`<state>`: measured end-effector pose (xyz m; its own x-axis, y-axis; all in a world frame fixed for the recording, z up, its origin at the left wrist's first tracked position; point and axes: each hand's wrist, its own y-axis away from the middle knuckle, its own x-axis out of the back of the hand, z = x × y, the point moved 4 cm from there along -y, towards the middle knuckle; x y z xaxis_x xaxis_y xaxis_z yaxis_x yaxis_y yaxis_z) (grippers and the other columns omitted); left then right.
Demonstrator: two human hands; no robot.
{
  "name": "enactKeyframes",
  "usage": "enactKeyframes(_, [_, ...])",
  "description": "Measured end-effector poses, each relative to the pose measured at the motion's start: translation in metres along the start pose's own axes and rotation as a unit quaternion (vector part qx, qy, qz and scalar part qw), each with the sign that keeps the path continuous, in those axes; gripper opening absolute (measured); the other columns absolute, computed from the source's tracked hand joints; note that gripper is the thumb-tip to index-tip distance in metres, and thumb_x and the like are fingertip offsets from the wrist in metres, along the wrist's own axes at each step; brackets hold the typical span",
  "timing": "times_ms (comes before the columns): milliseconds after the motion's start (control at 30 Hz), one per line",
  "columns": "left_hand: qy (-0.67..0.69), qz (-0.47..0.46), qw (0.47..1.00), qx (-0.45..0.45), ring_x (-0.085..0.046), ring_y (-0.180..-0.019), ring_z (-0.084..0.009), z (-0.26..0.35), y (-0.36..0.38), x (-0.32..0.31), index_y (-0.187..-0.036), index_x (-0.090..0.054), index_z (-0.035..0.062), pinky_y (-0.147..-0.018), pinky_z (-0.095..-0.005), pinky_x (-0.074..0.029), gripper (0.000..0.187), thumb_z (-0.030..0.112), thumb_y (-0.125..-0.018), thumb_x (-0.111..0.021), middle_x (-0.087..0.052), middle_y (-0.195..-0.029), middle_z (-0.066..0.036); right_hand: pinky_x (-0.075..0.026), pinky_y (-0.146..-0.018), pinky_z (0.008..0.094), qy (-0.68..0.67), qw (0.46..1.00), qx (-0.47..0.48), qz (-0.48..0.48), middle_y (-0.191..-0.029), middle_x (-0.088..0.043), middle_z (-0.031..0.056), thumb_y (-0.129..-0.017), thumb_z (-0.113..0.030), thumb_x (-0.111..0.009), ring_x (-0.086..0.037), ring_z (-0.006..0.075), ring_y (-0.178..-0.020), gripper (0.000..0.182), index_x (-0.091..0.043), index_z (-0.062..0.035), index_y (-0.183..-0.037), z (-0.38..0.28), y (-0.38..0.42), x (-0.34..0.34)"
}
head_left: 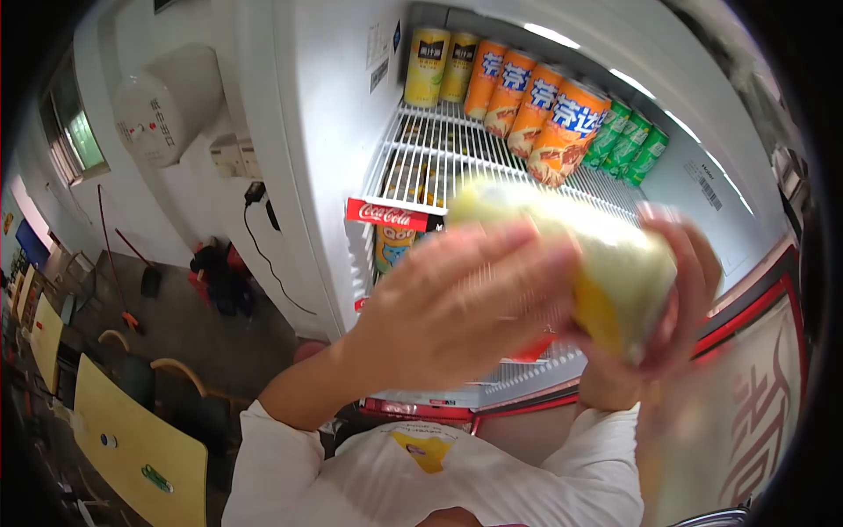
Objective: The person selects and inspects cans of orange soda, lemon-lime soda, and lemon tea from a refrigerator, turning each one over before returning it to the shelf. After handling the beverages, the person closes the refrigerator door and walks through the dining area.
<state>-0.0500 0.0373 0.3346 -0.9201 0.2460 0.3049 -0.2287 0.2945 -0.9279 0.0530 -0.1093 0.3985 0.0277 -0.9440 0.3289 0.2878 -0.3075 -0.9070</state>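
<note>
Both hands are raised in front of an open drinks fridge, blurred by motion. My right hand (pixel 689 281) wraps around the end of a yellow can (pixel 625 263). The fingers of my left hand (pixel 465 303) are bent over the near side of the same pale yellow shape. Blur hides whether this is one can or two end to end. Just beyond the hands, the top wire shelf (pixel 421 189) holds two yellow cans (pixel 428 68), several orange cans (pixel 562 132) and several green cans (pixel 645 156) in rows.
A red Coca-Cola strip (pixel 386 213) edges the shelf, with a Qoo can (pixel 392 246) below. The fridge door (pixel 746 386) stands open on the right. A water heater (pixel 162 114) hangs on the left wall. Yellow tables (pixel 132 439) and chairs stand lower left.
</note>
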Motion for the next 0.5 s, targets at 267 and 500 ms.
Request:
enactKeyframes(267, [0.315, -0.122, 0.939, 0.064, -0.066, -0.112, -0.0226, 0.041, 0.102, -0.009, -0.115, -0.07, 0.006, -0.094, -0.0295, -0.055, 0.031, 0.007, -0.084, -0.07, -0.067, -0.126, -0.007, -0.058, -0.078, 0.0407, -0.334, 0.919, -0.203, -0.044, -0.114, -0.063, 0.0302, -0.066, -0.026, -0.093, -0.068, 0.0327, -0.096, 0.061, -0.059, -0.0092, -0.114, -0.034, 0.148, -0.006])
enactKeyframes(500, [0.317, -0.329, 0.817, 0.351, -0.051, -0.133, -0.0321, 0.051, 0.234, -0.086, -0.144, -0.044, -0.003, -0.103, -0.0389, -0.049, 0.06, 0.012, -0.088, -0.063, -0.043, -0.152, -0.016, -0.057, -0.083, 0.0366, -0.205, 0.884, -0.4, -0.131, -0.126, -0.062, 0.0201, -0.067, -0.006, -0.089, -0.065, 0.0318, -0.112, 0.054, -0.061, -0.0068, -0.113, -0.049, 0.281, -0.091])
